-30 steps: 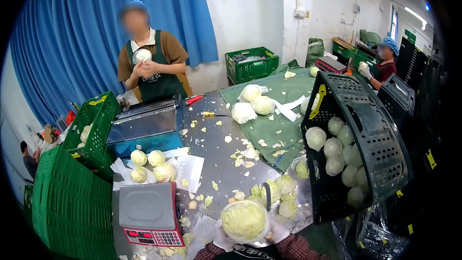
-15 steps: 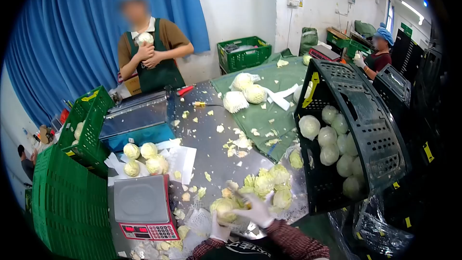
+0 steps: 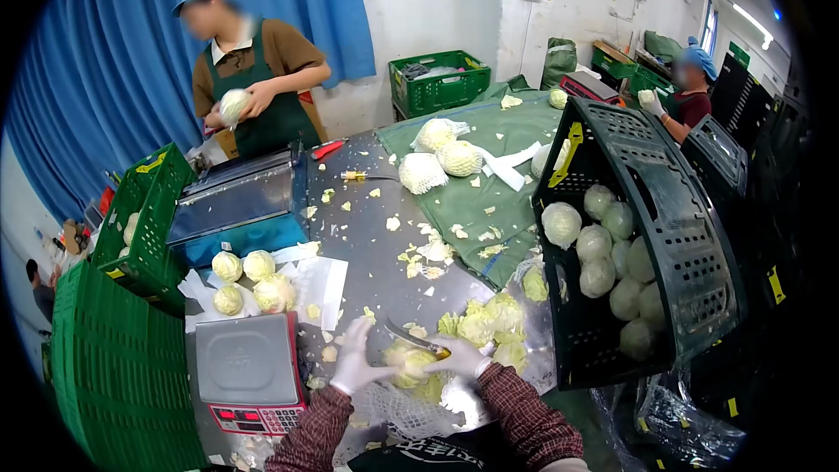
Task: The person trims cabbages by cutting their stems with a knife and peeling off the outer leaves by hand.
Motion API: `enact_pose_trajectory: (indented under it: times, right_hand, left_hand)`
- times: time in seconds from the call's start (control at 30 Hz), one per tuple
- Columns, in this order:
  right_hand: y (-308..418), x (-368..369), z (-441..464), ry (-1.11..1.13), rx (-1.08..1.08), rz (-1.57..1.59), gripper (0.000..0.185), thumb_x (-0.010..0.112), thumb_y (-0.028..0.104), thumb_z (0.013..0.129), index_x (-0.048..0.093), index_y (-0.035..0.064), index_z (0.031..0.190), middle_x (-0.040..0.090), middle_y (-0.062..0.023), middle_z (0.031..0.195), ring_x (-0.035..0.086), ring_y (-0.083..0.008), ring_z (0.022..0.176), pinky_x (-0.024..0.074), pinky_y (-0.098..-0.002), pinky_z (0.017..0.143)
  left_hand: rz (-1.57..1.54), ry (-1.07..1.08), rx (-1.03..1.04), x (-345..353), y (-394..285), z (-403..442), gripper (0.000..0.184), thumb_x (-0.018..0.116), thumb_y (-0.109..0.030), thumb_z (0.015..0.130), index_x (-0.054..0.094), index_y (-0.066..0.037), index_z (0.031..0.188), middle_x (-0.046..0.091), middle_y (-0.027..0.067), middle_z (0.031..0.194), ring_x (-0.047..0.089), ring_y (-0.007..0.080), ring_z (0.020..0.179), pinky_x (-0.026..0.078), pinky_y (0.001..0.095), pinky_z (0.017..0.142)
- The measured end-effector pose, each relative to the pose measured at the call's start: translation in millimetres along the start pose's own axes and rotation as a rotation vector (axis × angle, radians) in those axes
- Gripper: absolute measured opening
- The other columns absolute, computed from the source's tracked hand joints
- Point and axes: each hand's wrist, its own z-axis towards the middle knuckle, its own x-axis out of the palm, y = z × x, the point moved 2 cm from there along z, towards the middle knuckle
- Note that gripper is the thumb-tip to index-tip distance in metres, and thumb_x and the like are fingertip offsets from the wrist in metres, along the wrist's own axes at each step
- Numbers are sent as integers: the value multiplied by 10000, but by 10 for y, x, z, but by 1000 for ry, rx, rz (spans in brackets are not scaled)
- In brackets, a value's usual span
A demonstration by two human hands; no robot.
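Note:
A pale green cabbage [image 3: 406,369] lies on the metal table in front of me. My left hand [image 3: 357,360], in a white glove, is at its left side with fingers spread, the thumb close to the leaves; whether it touches cannot be told. A knife with a curved blade [image 3: 409,336] and a yellowish handle is in my gloved right hand [image 3: 463,360], whose fingers also reach the cabbage's right side. Loose green leaves [image 3: 485,322] are heaped beyond my right hand. White foam netting [image 3: 411,411] lies just below the cabbage, near my apron.
At left are a scale [image 3: 246,363], several cabbages [image 3: 274,293] on white paper and stacked green crates [image 3: 109,376]. A tilted dark crate [image 3: 699,253] with wrapped cabbages stands at right. Netted cabbages [image 3: 460,158] lie on green cloth. A co-worker [image 3: 262,79] opposite holds a cabbage.
My left hand has moved up and left from beneath the cabbage, its fingers spreading. The knife now shows clearly in my right hand. The co-worker opposite has turned and lowered a cabbage.

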Motion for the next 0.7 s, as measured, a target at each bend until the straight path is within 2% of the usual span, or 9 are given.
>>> enact_pose_trajectory:
  times: [0.03, 0.17, 0.27, 0.4, 0.47, 0.53, 0.57, 0.63, 0.7]
  right_hand:
    - [6, -29, -64, -47, -94, 10, 634, 686, 451, 792, 523, 87, 1286, 541, -139, 1261, 566, -286, 1103, 447, -342, 931]
    - [455, -130, -441, -293, 15, -116, 499, 597, 359, 880, 500, 89, 1288, 598, -161, 1073, 597, -343, 947, 479, -389, 810]
    - [335, 153, -818, -324, 133, -75, 439, 573, 316, 906, 507, 84, 1273, 640, -184, 1010, 629, -350, 915, 504, -385, 771]
    - [217, 468, -1030, -350, 141, -91, 482, 566, 305, 911, 458, 83, 1325, 660, -185, 915, 650, -353, 782, 522, -391, 660]
    - [229, 519, -1003, -361, 125, -109, 492, 566, 304, 910, 448, 85, 1334, 659, -185, 905, 648, -353, 748, 519, -395, 636]
    - [275, 577, -963, -387, 116, -113, 503, 566, 303, 909, 438, 87, 1344, 659, -185, 895, 646, -353, 714, 517, -399, 611]
    - [309, 547, -939, -390, 109, -153, 513, 565, 303, 907, 430, 81, 1350, 659, -183, 882, 640, -355, 681, 514, -404, 590]
    - [321, 536, -938, -399, 112, -188, 524, 563, 303, 906, 422, 75, 1356, 658, -181, 869, 633, -357, 648, 510, -409, 568]
    - [299, 558, -940, -293, 176, -287, 542, 559, 307, 904, 406, 64, 1364, 655, -181, 851, 624, -354, 619, 506, -412, 546]
  left_hand:
    - [-331, 407, -108, 196, -13, 61, 887, 870, -329, 572, 445, 31, 1263, 500, 251, 1234, 497, 345, 1147, 396, 400, 995]
    - [-143, 159, 75, 513, 33, -52, 1139, 865, -456, 541, 298, 86, 1367, 464, 281, 1259, 453, 364, 1204, 385, 404, 1016]
    - [93, 34, -14, 555, -251, -243, 1173, 848, -489, 547, 258, 68, 1394, 469, 278, 1215, 493, 376, 1141, 408, 420, 985]
    - [247, 251, -182, 342, -539, -279, 1178, 834, -514, 542, 252, 36, 1406, 428, 253, 1253, 486, 402, 1127, 423, 430, 961]
    - [149, 216, -169, 462, -379, -324, 1142, 825, -525, 546, 281, 10, 1396, 416, 244, 1272, 457, 409, 1163, 412, 432, 975]
    - [408, 46, -31, 489, -396, -328, 1100, 839, -463, 563, 283, 29, 1376, 361, 231, 1325, 433, 386, 1211, 378, 430, 1018]
    - [408, 46, -31, 557, -319, -329, 1100, 839, -463, 563, 283, 29, 1376, 361, 231, 1325, 433, 386, 1211, 378, 430, 1018]
    - [-101, 7, -31, 687, -164, -305, 1102, 859, -395, 551, 273, 44, 1375, 366, 240, 1341, 395, 395, 1246, 360, 425, 1038]
    - [-121, 14, -53, 690, -186, -288, 1103, 862, -373, 549, 268, 50, 1376, 373, 246, 1345, 387, 394, 1256, 355, 421, 1044]
